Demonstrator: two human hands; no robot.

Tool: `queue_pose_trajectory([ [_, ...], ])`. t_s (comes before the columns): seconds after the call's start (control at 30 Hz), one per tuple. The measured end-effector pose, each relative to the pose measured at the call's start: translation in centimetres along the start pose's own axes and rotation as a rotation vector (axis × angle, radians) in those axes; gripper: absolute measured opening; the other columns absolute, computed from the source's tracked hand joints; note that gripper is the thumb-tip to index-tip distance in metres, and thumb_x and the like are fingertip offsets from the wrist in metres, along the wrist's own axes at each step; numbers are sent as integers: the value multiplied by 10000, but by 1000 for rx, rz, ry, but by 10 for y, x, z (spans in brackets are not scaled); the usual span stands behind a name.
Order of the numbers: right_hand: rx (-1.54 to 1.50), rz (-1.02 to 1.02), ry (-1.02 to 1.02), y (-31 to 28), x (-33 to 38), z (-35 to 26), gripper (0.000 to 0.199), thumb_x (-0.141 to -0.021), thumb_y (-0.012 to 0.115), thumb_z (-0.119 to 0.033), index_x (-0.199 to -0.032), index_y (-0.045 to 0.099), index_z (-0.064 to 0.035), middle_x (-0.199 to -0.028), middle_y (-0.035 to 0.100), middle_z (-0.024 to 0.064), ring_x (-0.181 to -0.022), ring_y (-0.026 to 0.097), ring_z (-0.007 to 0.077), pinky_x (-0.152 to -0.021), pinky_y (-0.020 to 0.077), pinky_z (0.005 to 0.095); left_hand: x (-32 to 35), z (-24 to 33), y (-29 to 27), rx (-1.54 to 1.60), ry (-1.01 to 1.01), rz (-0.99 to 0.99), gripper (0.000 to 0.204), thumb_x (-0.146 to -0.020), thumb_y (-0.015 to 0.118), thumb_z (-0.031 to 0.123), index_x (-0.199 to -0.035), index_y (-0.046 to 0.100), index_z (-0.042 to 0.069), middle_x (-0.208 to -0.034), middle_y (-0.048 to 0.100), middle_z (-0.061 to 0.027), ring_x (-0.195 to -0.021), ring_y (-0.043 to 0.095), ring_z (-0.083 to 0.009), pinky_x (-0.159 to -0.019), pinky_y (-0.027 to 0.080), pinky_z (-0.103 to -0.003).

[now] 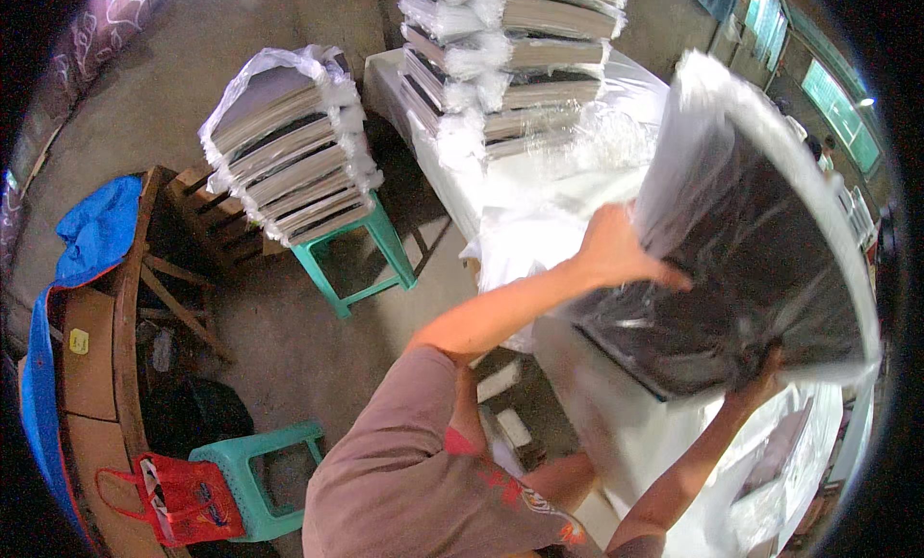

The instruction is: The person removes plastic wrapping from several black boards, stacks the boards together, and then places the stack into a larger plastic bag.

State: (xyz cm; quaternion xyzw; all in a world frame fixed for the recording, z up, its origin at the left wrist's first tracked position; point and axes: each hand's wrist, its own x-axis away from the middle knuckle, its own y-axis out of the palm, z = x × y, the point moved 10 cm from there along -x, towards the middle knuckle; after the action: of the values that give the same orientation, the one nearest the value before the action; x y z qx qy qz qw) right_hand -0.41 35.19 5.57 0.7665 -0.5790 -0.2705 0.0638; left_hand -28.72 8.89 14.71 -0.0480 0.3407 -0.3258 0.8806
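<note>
- Plastic-wrapped dark panel (770, 231), tilted above the white-covered counter (616, 404).
- Clasped at its left edge by the left hand (618, 248), thumb across the dark face.
- Gripped at its lower edge by the right hand (758, 377) (finger detail blurred).
- Behind, on the counter: tall stack of wrapped panels (553, 53).
- At left, on a green plastic stool (385, 242): second wrapped stack (298, 154).

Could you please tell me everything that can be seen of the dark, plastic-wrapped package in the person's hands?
The package looks broad and dark, wrapped in clear, shiny, creased plastic film that turns whitish along its upper and right edges. It is held tilted, at the picture's right, by the white-covered table; whether they touch is unclear. The left hand grips its left side; the right hand holds its lower edge. What is inside cannot be told.
</note>
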Motion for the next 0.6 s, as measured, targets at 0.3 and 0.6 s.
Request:
queue_pose_trajectory([
  [0.3, 323, -12, 366, -177, 16, 112, 700, -763, 677, -400, -1249, 438, 43, -1202, 514, 155, -1036, 520, 294, -866, 460, 424, 32, -84, 39, 299, -243, -251, 941, -447, 842, 510, -1157, 538, -28, -904, 655, -176, -843, 646, -261, -771, 482, -331],
  [0.6, -142, -51, 366, 97, 75, 56, 585, -855, 538, -378, -1305, 393, -34, -1306, 438, 177, -1148, 474, 315, -927, 451, 444, -17, -6, -115, -238, -251, -331, 805, -512, 759, 597, -930, 583, -67, -703, 612, -243, -717, 632, -363, -686, 504, -418],
])
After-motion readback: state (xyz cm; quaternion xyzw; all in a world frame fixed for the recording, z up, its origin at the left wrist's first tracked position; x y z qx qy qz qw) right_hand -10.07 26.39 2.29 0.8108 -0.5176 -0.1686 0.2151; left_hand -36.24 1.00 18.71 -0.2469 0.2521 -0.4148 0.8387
